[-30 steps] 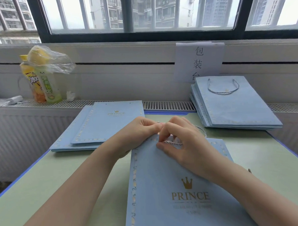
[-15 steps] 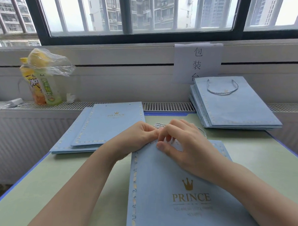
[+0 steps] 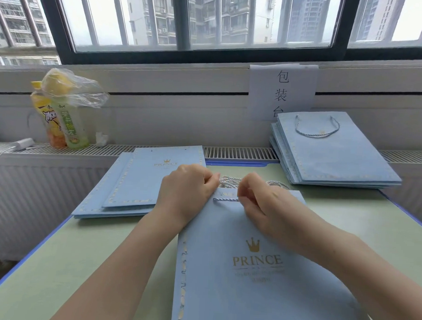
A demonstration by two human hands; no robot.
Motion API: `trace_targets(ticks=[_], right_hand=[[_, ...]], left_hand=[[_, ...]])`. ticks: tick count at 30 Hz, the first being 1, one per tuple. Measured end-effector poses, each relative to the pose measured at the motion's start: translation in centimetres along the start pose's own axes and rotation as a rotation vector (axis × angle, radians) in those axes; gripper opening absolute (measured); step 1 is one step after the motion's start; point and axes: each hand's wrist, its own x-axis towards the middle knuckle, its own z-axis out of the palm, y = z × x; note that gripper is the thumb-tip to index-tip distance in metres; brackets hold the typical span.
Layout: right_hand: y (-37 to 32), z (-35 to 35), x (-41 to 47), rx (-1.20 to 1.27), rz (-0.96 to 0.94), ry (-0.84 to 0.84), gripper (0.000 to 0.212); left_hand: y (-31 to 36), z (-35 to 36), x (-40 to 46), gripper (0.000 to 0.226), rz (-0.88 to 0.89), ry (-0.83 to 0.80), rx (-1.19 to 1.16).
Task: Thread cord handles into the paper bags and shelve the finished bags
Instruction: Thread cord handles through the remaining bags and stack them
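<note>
Both hands, left hand (image 3: 187, 192) and right hand (image 3: 268, 207), pinch twisted blue-white cord (image 3: 225, 199) atop flat light-blue paper bag (image 3: 256, 281) on green desk (image 3: 82, 263)

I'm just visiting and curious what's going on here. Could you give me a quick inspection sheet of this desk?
Surface: pale green table with blue edge.
Job's things: paper bag lying flat; cord stretched across its top edge. Unthreaded bags on the left, finished bags on the right.
Clutter: drink bottles under a plastic bag, on the sill.
Hands: left hand holds the bag's top; right hand pinches the cord.
Cables: white charger with lead.
Surroundings: window, paper sign.
</note>
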Motion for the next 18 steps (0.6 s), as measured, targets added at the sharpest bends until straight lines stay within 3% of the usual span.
trace_targets(ticks=[5,8,10,13,16,18], right_hand=[[0.4,0.0,-0.1,0.158,-0.065,0.203,0.002],[0.9,-0.5,0.0,0.144,-0.074,0.343,0.015],[1.4,-0.8,0.0,0.044,-0.033,0.422,0.019],[2.1,-1.0,0.1,-0.275,0.023,0.554,0.005],[2.5,-0.9,0.3,-0.192,0.094,0.620,0.021],[2.6,-0.5,0.4,-0.109,0.097,0.643,0.031]], left_hand=[[-0.6,-0.8,0.3,0.051,-0.131,0.104,0.054],[-1.1,-0.9,0.5,0.046,-0.223,0.131,0.141],[-1.3,-1.0,0.7,0.040,-0.298,0.170,0.240],[-1.6,-1.3,0.7,0.026,-0.380,0.140,0.393],[-2.1,-0.8,0.6,0.015,-0.370,0.028,0.490],[-2.1,-0.6,0.6,0.023,-0.267,0.005,0.338]])
